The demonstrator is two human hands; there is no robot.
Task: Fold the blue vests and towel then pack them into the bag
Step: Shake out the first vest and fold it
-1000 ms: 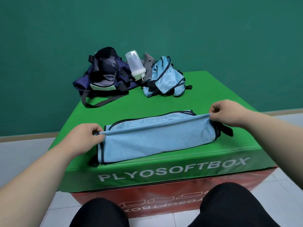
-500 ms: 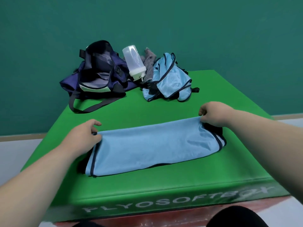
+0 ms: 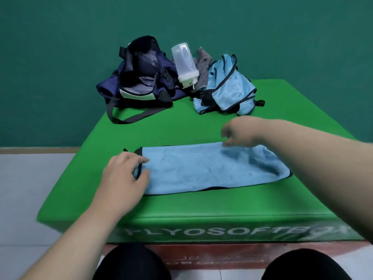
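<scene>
Vest [image 3: 212, 168] folded on green box [image 3: 181, 209] by teal wall [image 3: 60, 57]; left fingers [image 3: 141, 159] pinch it, right fingers [image 3: 227, 136] unclear.

Colours, all set vs. the green box [image 3: 181, 130]
Box top green, front lettering white, red below. Near edge: folded vest [image 3: 212, 168] lt blue w/ black trim. Far edge: bag [image 3: 141, 85] navy, black straps, white panel; bottle [image 3: 184, 63] clear, white cap; towel [image 3: 203, 69] grey striped; 2nd vest [image 3: 230, 87] lt blue, black trim.

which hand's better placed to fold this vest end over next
Left, probably. The left hand pinches the left end of the folded vest; the right hand is blurred over the far edge, grip unclear.
</scene>
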